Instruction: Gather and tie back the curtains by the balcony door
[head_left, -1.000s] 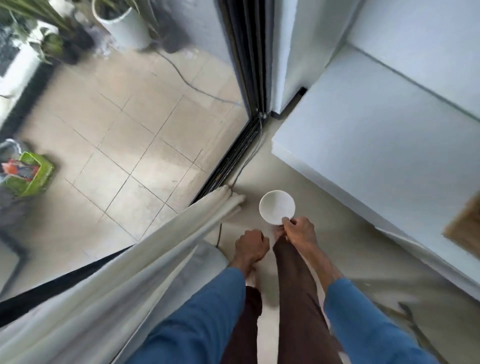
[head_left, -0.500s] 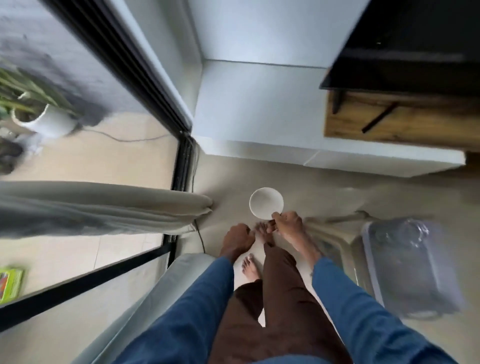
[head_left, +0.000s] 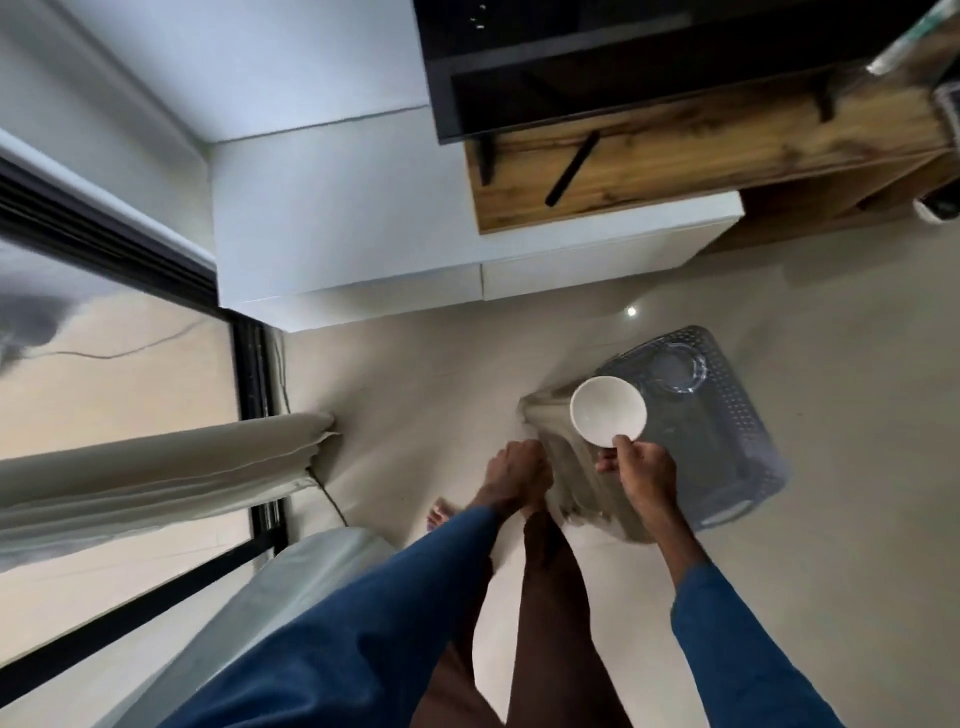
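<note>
Over the basket (head_left: 748, 467) now, bowl (head_left: 608, 413) in right hand (head_left: 644, 470)

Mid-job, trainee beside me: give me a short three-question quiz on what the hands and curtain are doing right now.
1. True or false: the left hand grips the curtain.
2. The right hand holds: A) a white bowl; B) a tie cord; C) a plant pot.
3. Fill in: the curtain hangs on the person's ___ side, by the balcony door.

Key: 1 false, that hand is a fist well apart from the curtain; 2 A; 3 left.
</note>
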